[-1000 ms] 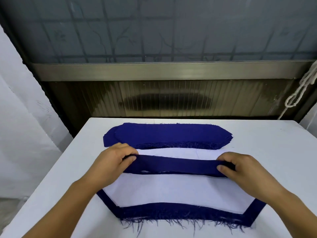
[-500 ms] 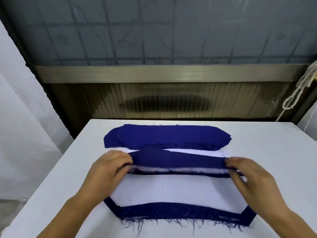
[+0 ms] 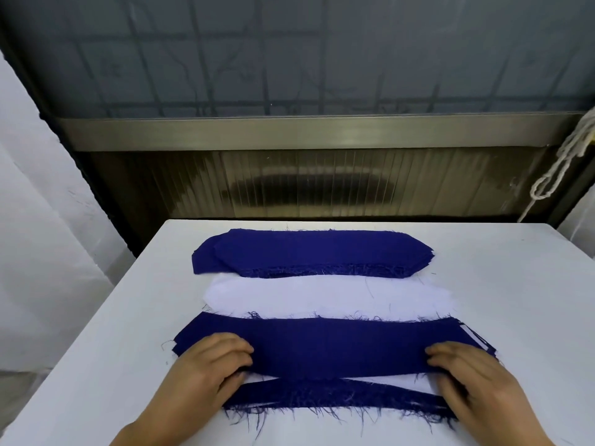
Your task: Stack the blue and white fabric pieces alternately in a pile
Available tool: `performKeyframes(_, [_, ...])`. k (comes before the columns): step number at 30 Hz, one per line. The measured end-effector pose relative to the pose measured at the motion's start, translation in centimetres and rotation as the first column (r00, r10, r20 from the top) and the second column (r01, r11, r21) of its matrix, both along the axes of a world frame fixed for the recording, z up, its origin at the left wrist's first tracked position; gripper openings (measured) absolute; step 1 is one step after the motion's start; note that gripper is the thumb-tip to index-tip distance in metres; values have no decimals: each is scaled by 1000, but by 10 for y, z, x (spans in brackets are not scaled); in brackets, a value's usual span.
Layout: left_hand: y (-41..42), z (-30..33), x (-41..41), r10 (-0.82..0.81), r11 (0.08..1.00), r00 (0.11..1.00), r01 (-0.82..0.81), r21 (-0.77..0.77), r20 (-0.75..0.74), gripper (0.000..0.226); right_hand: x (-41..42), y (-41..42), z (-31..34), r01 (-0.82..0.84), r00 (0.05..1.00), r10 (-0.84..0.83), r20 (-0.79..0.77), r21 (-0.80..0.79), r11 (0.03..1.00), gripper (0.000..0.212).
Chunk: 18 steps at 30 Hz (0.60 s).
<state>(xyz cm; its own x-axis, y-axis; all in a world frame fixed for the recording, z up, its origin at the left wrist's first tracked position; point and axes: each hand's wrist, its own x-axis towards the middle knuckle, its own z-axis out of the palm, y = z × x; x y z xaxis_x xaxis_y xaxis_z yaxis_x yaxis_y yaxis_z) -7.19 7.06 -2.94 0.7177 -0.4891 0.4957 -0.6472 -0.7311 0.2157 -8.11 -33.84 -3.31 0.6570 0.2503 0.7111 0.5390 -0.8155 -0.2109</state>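
At near edge of table (image 3: 515, 268), blue piece (image 3: 338, 346) now spread flat over pile (image 3: 338, 399), no longer folded; left hand (image 3: 209, 365) and right hand (image 3: 467, 371) pinching its ends. White piece (image 3: 328, 296) probably next.

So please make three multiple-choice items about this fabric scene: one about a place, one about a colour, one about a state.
1. Where is the far blue pile?
A. at the table's far edge
B. under the hands
C. on the floor

2. What colour is the piece between the two blue areas?
A. red
B. white
C. green

3. What do the left hand and right hand do?
A. hang idle
B. hold scissors
C. rest on the near blue piece

Key: A, it lies beyond the white piece; B, plainly white; C, both hands touch it.
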Motion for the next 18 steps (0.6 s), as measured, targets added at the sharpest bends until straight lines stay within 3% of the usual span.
performKeyframes(2, [0,0,1,-6,1000,1000,6,18,8,26,0,-2,-3,11,1000,-11,11,-6,1000,32])
performKeyframes(5, [-2,1,0,-25,999,1000,24,35,8,22,0,-2,-7,17,1000,-17,19,-2,1000,38])
performKeyframes(8, [-4,4,-1,-47,999,999,47,-4,-23,30,1,-2,-10,25,1000,-25,12,13,1000,43])
performKeyframes(12, [-5,6,0,-67,998,996,67,-16,-51,36,1,-5,-13,47,999,-47,14,1,999,29])
performKeyframes(18, [-7,1,-1,-53,998,996,51,-21,-71,20,-2,-5,-11,24,999,-24,-21,6,1000,26])
